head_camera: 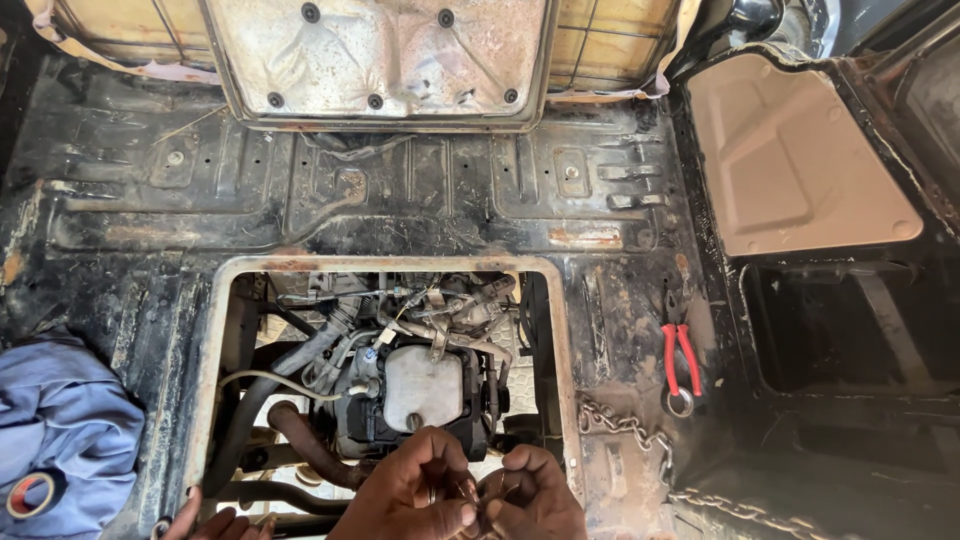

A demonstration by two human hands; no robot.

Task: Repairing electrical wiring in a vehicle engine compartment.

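From the head camera, you look down on a rusty black sheet-metal vehicle floor (420, 190) with a rectangular opening (385, 266) cut through it. Pale metal engine parts, dark rubber hoses (290, 375) and thin wires crowd the opening. To the right of it, red-handled pliers (681, 365) lie on the floor, with a steel chain (625, 428) running near-right from them. A crumpled blue cloth (65, 425) sits at near left, a roll of dark tape (28, 494) on it.

Your left hand (410, 495) and right hand (535, 495) meet at the near edge of the opening, fingers pinched narrowly together around a small metal part (470, 495). It looks thin and greyish; its shape is too hidden by your fingers to make out. More fingertips (215, 522) show at the near left, cut off by the frame.
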